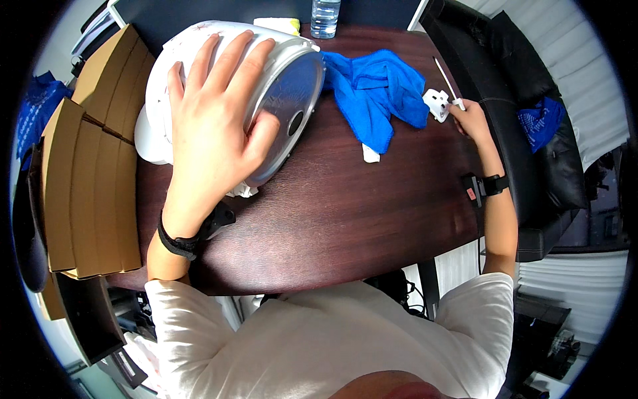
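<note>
On the left of the table, a white rounded appliance (206,40) lies tipped, its clear round cover (292,86) with a black centre facing right. My left hand (216,113) grips it, fingers spread over the white body and thumb at the cover's edge. Far to the right, my right hand (473,121) is closed around the white handle of what looks like a thin screwdriver (446,78), its shaft pointing away from me. Touching or just beside those fingers is a small white plate with holes (435,104). Between the hands lies a crumpled blue cloth (382,90).
A water bottle (325,18) stands at the back of the dark wooden table (319,226). Cardboard boxes (93,193) line the left edge. A white scrap (371,154) pokes from under the cloth. To the right is a black sofa (515,86) with a blue bundle (541,123).
</note>
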Tool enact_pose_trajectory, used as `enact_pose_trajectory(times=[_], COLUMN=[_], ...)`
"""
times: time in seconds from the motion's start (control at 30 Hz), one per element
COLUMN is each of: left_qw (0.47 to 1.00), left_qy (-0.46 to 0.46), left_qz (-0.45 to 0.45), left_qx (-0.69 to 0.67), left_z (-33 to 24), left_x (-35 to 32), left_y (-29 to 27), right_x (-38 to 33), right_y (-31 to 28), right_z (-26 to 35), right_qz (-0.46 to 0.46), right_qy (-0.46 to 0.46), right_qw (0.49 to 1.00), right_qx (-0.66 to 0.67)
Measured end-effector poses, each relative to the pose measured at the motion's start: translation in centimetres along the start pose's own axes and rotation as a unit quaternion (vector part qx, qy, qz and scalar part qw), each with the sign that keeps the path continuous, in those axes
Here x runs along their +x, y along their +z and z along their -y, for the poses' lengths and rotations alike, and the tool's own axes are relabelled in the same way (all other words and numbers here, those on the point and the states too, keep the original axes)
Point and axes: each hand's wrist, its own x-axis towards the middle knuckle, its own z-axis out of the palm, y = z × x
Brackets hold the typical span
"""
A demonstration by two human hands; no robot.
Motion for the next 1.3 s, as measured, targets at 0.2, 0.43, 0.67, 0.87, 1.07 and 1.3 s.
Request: enact_pose_trajectory(times=[0.2, 0.43, 0.67, 0.87, 1.07, 1.3], left_qw=[1.0, 0.995, 0.991, 0.997, 0.996, 0.986], left_qy=[-0.004, 0.034, 0.021, -0.029, -0.008, -0.021], left_qz=[-0.002, 0.003, -0.039, -0.019, 0.025, -0.038], left_qx=[-0.016, -0.091, -0.124, -0.069, -0.08, -0.158], left_z=[0.4, 2.5, 3.3, 2.7, 3.2, 4.3], left_x=[-0.4, -1.2, -5.1, -6.6, -3.8, -5.6], left_y=[0.1, -0.5, -0.7, -3.8, -3.7, -2.4], right_x=[-3.0, -7.6, -13.0, -13.5, -11.5, -8.2], right_y=[0.8, 3.8, 5.6, 7.8, 11.0, 16.4], right_z=[0.6, 7.2, 13.1, 15.0, 17.0, 18.7], right_qz=[0.018, 0.114, 0.349, 0.307, 0.234, 0.24], right_qy=[-0.029, -0.09, -0.036, -0.101, -0.022, 0.036], right_qw=[0.992, 0.968, 0.835, 0.857, 0.854, 0.793], right_qx=[0.121, 0.206, 0.423, 0.401, 0.463, 0.559])
